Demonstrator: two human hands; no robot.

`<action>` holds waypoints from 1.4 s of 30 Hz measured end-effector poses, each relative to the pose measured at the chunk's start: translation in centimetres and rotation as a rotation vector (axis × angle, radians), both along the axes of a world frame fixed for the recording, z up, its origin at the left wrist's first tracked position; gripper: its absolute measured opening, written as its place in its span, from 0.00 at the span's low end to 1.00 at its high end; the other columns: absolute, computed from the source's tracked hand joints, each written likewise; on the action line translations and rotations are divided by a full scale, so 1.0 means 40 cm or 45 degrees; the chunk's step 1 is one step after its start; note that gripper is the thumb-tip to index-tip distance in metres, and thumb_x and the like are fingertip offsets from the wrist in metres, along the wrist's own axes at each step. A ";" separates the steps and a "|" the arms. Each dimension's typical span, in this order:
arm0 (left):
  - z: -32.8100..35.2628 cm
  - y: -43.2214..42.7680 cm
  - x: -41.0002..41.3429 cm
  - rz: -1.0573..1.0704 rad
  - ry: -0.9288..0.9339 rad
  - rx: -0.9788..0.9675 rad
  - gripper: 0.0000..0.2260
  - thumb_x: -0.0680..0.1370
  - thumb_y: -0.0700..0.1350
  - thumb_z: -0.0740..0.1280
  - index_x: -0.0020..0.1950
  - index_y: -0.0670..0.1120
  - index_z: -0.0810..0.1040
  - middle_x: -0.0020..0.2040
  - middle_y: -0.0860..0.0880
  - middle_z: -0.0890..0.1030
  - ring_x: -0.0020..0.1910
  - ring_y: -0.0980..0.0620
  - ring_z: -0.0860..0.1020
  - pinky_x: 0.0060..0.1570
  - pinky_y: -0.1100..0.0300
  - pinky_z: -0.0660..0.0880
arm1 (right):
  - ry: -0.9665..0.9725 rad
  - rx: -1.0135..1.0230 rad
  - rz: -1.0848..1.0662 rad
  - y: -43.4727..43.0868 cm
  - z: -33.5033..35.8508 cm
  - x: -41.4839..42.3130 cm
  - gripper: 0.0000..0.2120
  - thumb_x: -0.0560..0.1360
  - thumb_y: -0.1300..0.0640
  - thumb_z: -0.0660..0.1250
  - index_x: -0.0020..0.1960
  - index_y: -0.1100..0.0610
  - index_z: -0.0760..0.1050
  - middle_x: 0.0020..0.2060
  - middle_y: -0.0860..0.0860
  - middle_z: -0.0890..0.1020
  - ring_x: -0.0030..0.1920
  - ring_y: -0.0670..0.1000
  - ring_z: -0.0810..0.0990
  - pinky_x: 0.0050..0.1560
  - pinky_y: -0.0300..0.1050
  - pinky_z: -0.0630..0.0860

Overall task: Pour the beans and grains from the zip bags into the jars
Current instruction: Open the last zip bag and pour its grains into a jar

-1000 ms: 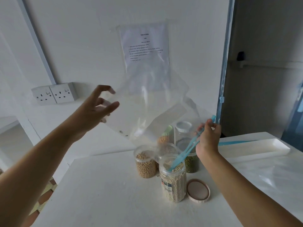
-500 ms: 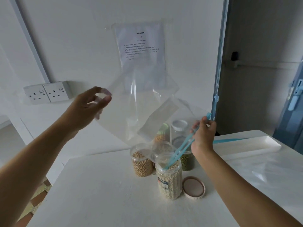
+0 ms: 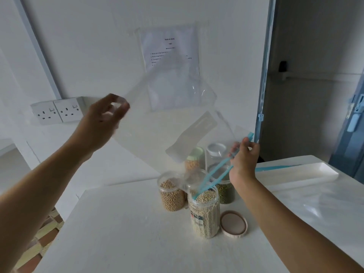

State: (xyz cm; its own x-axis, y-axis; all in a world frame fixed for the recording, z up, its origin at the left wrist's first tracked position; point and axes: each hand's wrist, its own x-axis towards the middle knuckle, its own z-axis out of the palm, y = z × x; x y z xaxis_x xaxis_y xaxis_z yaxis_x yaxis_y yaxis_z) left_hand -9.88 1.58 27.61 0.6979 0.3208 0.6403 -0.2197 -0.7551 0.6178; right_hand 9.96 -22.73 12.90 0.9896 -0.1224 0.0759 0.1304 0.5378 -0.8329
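Hands [image 3: 100, 123] two; zip bag [image 3: 195, 140] one; jars [image 3: 204, 213] at least five; lid [image 3: 233, 223] one.

Bag [image 3: 167, 123] between my left grip [image 3: 102, 123] and right grip [image 3: 244, 160]: clear film, frosted white label patch, light blue zip [image 3: 215, 173].
Front jar [image 3: 204, 213]: pale beige grains, small label with barcode stripes.
Left jar [image 3: 172, 194]: tan beans.
Right jar [image 3: 226, 192]: dark green beans.
Green-lid jar [image 3: 194, 160]: pale green lid, orange-yellow fill.
White-lid jar [image 3: 216, 150]: white lid.
Loose lid [image 3: 233, 224]: cream rim, grey-brown centre.
Worktop [image 3: 118, 233], tray [image 3: 307, 174], wall [image 3: 98, 46], sockets [image 3: 57, 111]: white.
Strip [image 3: 275, 168] in tray: light blue.
Notice [image 3: 171, 66]: white, black print.
Door frame [image 3: 265, 85]: blue.
Floor [image 3: 47, 231]: terracotta and cream checks.
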 end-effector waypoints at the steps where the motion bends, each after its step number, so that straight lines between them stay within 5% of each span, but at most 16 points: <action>1: -0.002 -0.008 0.007 0.016 0.031 0.035 0.11 0.81 0.54 0.65 0.53 0.47 0.78 0.37 0.38 0.75 0.29 0.54 0.71 0.35 0.60 0.69 | 0.001 -0.017 -0.011 -0.001 0.001 0.002 0.08 0.85 0.46 0.57 0.51 0.49 0.68 0.32 0.47 0.76 0.28 0.43 0.73 0.42 0.43 0.74; 4: 0.002 -0.016 0.017 0.045 0.037 0.022 0.09 0.83 0.52 0.65 0.52 0.46 0.77 0.44 0.31 0.75 0.32 0.50 0.71 0.30 0.66 0.69 | 0.007 -0.010 -0.003 -0.004 0.001 0.003 0.09 0.86 0.46 0.57 0.50 0.49 0.67 0.30 0.45 0.76 0.28 0.43 0.73 0.42 0.43 0.74; 9: -0.013 -0.016 0.022 -0.024 0.090 -0.091 0.10 0.80 0.56 0.66 0.51 0.50 0.78 0.42 0.44 0.73 0.35 0.50 0.72 0.32 0.61 0.72 | 0.049 0.004 0.012 -0.009 -0.007 0.002 0.09 0.86 0.47 0.57 0.50 0.50 0.67 0.31 0.47 0.75 0.29 0.46 0.71 0.39 0.42 0.73; 13: 0.001 -0.019 0.028 -0.047 0.026 -0.104 0.07 0.80 0.55 0.67 0.48 0.53 0.78 0.40 0.41 0.72 0.29 0.52 0.70 0.25 0.62 0.71 | 0.067 0.017 0.024 -0.016 -0.011 0.004 0.09 0.86 0.47 0.57 0.51 0.51 0.67 0.31 0.48 0.75 0.29 0.46 0.71 0.40 0.42 0.73; 19: 0.000 -0.037 0.036 -0.068 0.064 -0.065 0.08 0.78 0.56 0.68 0.50 0.53 0.79 0.43 0.37 0.75 0.34 0.50 0.73 0.25 0.65 0.71 | 0.081 0.037 0.027 -0.014 -0.009 0.011 0.09 0.86 0.47 0.58 0.50 0.50 0.67 0.31 0.46 0.76 0.30 0.46 0.71 0.40 0.43 0.72; 24: 0.014 -0.017 0.033 -0.158 0.190 -0.149 0.19 0.71 0.60 0.76 0.53 0.49 0.81 0.42 0.44 0.80 0.36 0.48 0.76 0.32 0.63 0.75 | 0.107 0.068 0.026 -0.025 -0.013 0.010 0.08 0.86 0.48 0.57 0.52 0.51 0.68 0.35 0.49 0.74 0.31 0.46 0.71 0.41 0.41 0.73; 27: 0.019 0.006 0.021 -0.280 0.184 -0.453 0.29 0.64 0.61 0.81 0.58 0.46 0.82 0.42 0.47 0.81 0.40 0.50 0.80 0.41 0.61 0.79 | 0.121 0.068 0.048 -0.031 -0.018 0.014 0.07 0.85 0.47 0.58 0.53 0.50 0.68 0.36 0.49 0.75 0.33 0.46 0.73 0.46 0.43 0.75; 31: 0.006 0.002 0.009 -0.336 0.030 -0.732 0.15 0.76 0.51 0.69 0.57 0.44 0.81 0.44 0.47 0.85 0.44 0.50 0.84 0.49 0.56 0.74 | 0.129 0.084 0.051 -0.027 -0.019 0.017 0.07 0.85 0.47 0.58 0.54 0.49 0.68 0.36 0.49 0.75 0.33 0.46 0.73 0.45 0.43 0.75; 35: 0.007 -0.001 0.015 -0.193 -0.110 -0.483 0.09 0.74 0.47 0.72 0.52 0.45 0.84 0.42 0.48 0.87 0.40 0.51 0.81 0.44 0.58 0.73 | 0.134 0.097 0.036 -0.020 -0.015 0.016 0.07 0.85 0.47 0.59 0.52 0.49 0.68 0.35 0.49 0.74 0.31 0.46 0.72 0.43 0.42 0.74; 42: 0.002 0.002 0.032 -0.206 -0.127 -0.474 0.06 0.75 0.44 0.74 0.49 0.43 0.84 0.40 0.48 0.86 0.39 0.49 0.78 0.39 0.60 0.73 | 0.125 0.083 0.017 -0.014 0.001 0.016 0.08 0.86 0.48 0.58 0.50 0.51 0.68 0.33 0.49 0.74 0.30 0.46 0.71 0.41 0.42 0.73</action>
